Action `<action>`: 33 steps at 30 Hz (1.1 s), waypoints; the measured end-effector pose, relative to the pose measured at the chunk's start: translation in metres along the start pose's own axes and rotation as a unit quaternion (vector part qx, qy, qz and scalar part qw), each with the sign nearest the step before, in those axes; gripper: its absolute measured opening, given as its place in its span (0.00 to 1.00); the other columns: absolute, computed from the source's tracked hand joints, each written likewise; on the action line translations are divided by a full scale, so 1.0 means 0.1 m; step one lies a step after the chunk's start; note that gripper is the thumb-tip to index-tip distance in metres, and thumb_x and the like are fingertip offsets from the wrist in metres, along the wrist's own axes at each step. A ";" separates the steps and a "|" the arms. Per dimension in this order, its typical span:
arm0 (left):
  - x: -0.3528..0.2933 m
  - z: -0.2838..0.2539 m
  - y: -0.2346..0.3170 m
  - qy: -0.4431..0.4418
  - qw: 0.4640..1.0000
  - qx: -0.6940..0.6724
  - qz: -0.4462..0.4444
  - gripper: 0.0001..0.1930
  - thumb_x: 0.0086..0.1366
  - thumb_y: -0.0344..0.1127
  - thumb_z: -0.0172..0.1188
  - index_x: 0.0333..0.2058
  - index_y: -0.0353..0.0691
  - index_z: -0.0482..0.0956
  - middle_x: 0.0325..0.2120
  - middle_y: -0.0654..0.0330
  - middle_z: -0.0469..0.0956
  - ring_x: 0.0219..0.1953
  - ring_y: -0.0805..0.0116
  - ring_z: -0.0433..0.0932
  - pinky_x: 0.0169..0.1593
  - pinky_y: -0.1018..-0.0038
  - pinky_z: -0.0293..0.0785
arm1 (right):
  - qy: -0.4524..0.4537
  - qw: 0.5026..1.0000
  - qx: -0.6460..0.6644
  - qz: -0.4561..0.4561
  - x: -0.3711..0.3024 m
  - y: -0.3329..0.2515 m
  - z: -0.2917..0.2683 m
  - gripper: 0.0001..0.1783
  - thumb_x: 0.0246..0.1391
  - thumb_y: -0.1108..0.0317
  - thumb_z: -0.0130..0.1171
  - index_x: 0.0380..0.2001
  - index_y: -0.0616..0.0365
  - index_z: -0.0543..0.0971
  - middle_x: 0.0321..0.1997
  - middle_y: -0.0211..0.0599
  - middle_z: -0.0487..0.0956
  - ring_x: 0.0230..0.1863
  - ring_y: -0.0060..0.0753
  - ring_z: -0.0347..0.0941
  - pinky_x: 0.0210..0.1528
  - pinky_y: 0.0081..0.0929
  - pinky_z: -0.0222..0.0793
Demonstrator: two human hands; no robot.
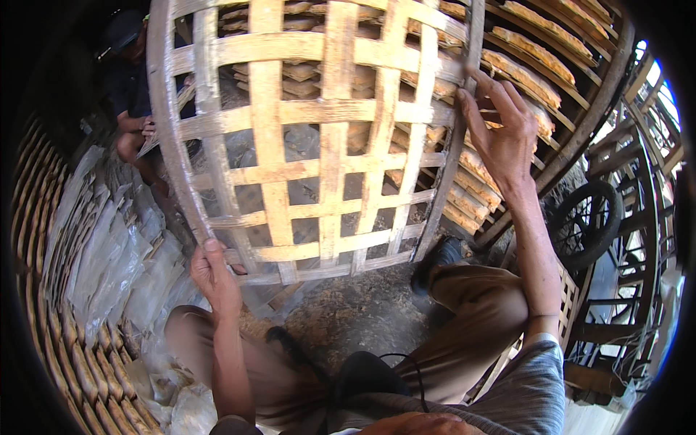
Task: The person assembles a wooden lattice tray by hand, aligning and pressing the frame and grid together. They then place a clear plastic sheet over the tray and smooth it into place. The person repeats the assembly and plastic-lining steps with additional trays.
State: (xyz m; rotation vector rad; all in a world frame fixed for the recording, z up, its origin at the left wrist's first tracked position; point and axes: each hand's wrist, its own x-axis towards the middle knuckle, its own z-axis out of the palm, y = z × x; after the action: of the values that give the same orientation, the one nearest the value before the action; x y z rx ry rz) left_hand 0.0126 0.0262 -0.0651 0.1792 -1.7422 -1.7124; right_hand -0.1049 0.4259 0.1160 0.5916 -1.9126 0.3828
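Lattice panel (337, 87) cd tilt if R fingertip hold slips.
L hand (217, 281) grips L rail (168, 123) low; R hand (505, 127) lightly pinches R rail (449, 167).

Spoked wheel, plastic sheets and tiers of slabs around a dark floor
The spoked wheel (586, 223) stands upright at right; above it, pale slabs (535, 59) lie in tiers on slats behind a wooden pole (605, 101). Translucent plastic sheets (109, 270) heap at left, beside rows of brown-edged layers (85, 366). A person in dark clothing (129, 90) sits beyond. The floor (351, 315) looks worn.
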 end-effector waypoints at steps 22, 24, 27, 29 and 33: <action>-0.09 0.05 0.01 -0.052 0.998 0.005 -0.025 0.20 0.77 0.50 0.55 0.36 0.36 0.78 0.26 0.67 0.72 0.21 0.82 0.71 0.21 0.80 0.73 | -0.221 0.950 -0.222 -0.010 -0.12 0.00 0.08 0.04 0.61 0.74 0.53 0.37 0.61 0.69 0.36 0.49 0.78 0.28 0.55 0.81 0.28 0.43 0.80; -0.09 0.09 -0.01 -0.046 0.999 0.010 -0.022 0.20 0.77 0.50 0.55 0.37 0.36 0.79 0.26 0.68 0.72 0.21 0.82 0.71 0.21 0.81 0.72 | -0.250 0.959 -0.129 0.024 -0.15 0.01 0.04 0.11 0.65 0.67 0.57 0.31 0.63 0.74 0.29 0.51 0.78 0.26 0.49 0.78 0.27 0.46 0.71; -0.06 0.13 0.00 -0.028 0.999 0.010 -0.026 0.21 0.77 0.51 0.55 0.37 0.36 0.79 0.25 0.68 0.72 0.21 0.83 0.71 0.21 0.81 0.71 | -0.302 0.947 -0.056 0.095 -0.07 -0.12 -0.14 0.16 0.64 0.69 0.58 0.22 0.64 0.76 0.22 0.47 0.77 0.23 0.41 0.75 0.26 0.37 0.69; -0.03 0.11 0.01 0.001 0.999 0.016 -0.042 0.21 0.77 0.52 0.55 0.35 0.37 0.78 0.23 0.68 0.71 0.20 0.82 0.71 0.21 0.81 0.70 | -0.255 0.962 -0.012 0.097 -0.10 -0.08 -0.17 0.12 0.63 0.70 0.61 0.25 0.64 0.77 0.25 0.44 0.79 0.24 0.37 0.77 0.27 0.35 0.72; 0.02 0.07 -0.03 0.025 0.999 -0.003 -0.040 0.23 0.77 0.53 0.54 0.31 0.39 0.75 0.22 0.68 0.71 0.19 0.81 0.70 0.21 0.81 0.69 | -0.173 0.977 0.074 0.100 -0.17 0.01 -0.11 0.06 0.60 0.71 0.64 0.38 0.60 0.82 0.36 0.42 0.83 0.31 0.39 0.83 0.34 0.37 0.77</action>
State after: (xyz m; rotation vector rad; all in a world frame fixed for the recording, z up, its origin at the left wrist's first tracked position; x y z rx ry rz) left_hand 0.0064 0.0308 -0.0668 0.2909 -1.7129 -1.7553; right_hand -0.0917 0.4359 0.1051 0.5942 -2.3017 0.5847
